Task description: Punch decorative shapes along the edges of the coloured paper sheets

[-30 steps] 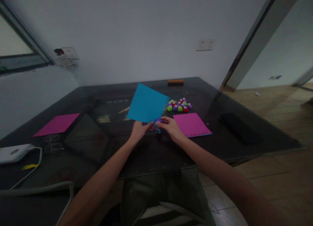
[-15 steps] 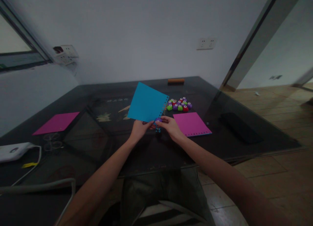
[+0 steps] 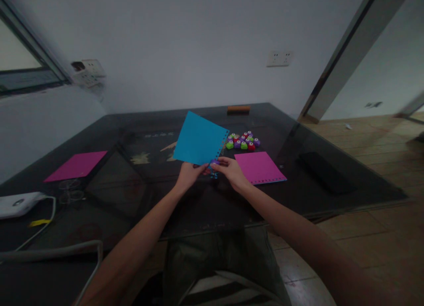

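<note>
A blue sheet of paper [image 3: 199, 139] is held tilted above the dark table, with holes punched along its right edge. My left hand [image 3: 191, 173] pinches it at its lower corner. Closed round a small purple hole punch [image 3: 215, 162], my right hand [image 3: 230, 168] meets the sheet's punched edge near that corner. Small blue paper bits [image 3: 214, 175] show just below the fingers. Beside my right hand lies a pink sheet [image 3: 260, 167] with holes along its near edge and a sliver of blue beneath it.
Several red, green and purple one-eyed punch-like pieces [image 3: 243, 141] cluster behind the pink sheet. At left are another pink sheet [image 3: 76, 165], glasses [image 3: 71, 192] and a white device [image 3: 20, 204] with a cable. A black case [image 3: 326, 172] lies right; a brown cylinder [image 3: 238, 109] is at the back.
Almost nothing differs. Both hands keep their places on the blue sheet and the purple punch; only the camera view has shifted very slightly.
</note>
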Motion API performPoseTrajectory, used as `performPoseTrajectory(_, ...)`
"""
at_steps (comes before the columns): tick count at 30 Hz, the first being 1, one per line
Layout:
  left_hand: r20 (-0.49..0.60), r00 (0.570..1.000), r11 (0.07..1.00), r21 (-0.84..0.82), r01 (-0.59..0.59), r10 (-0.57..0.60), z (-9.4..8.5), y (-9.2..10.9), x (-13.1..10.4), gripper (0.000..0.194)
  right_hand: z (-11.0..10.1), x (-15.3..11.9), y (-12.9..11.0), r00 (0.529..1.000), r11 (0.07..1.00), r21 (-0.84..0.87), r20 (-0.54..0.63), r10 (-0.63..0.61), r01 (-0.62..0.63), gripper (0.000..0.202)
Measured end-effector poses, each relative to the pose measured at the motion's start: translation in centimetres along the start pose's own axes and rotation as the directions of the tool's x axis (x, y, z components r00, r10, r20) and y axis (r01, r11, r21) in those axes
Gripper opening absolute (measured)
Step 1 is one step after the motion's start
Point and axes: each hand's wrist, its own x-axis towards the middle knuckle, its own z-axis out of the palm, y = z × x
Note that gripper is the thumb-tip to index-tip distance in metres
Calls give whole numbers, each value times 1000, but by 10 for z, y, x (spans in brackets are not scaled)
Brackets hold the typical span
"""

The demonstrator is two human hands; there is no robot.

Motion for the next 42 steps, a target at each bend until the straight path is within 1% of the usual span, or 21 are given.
performPoseTrajectory(10,15,1000,1000,-9,-4,4,-1,-2,1,18,0,-1,-2,1000,1000,1,17,-3,3,34)
performPoseTrajectory(20,13,1000,1000,9,-17,17,-1,-1,0,19,0,-1,-2,1000,1000,-8,-2,-3,3,32)
performPoseTrajectory(28,4,999,999,3,-35,35,-2,-7,2,26,1,-1,0,1000,1000,8,20,-1,1,33)
performPoseTrajectory(33,5,1000,999,13,-31,31,-2,-6,2,25,1,0,0,1000,1000,5,-7,6,-6,35)
performPoseTrajectory(42,7,1000,1000,25,-14,14,-1,-4,0,21,1,-1,-1,1000,1000,-8,-7,7,-7,34)
